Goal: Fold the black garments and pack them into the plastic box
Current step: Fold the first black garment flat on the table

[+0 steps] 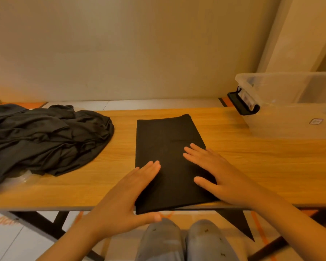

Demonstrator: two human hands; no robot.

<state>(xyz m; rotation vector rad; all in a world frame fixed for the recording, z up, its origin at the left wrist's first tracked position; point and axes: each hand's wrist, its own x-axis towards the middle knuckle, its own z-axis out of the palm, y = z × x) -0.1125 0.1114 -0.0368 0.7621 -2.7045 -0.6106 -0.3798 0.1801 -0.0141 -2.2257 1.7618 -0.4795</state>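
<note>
— So, where is the folded garment (167,157)?

— Flat on the table (262,166), about mid-table; it is a long black rectangle, its near end hanging just over the table's front edge; its far end points toward the wall.

— And the hands?

— Both lie on the garment's near half; the left hand (128,194) rests along its left edge, fingers straight and together, thumb hooked under the overhanging end; the right hand (215,174) lies palm down on its right side, fingers spread and flat; neither is pinching cloth that I can see.

— The other clothes?

— A loose black pile (41,140) lies left of the garment, well apart from it, crumpled and unfolded; some clear plastic (24,178) shows under the pile's near edge.

— The box?

— The clear box (290,110) stands right of the garment, at the table's far right corner, apart from the cloth; it has no lid on; a black latch (241,104) hangs on the end facing the garment; whether anything lies inside, I cannot tell.

— Anything nearer?

— The person's knees (186,240), in grey fabric, show below the garment's overhanging end.
</note>
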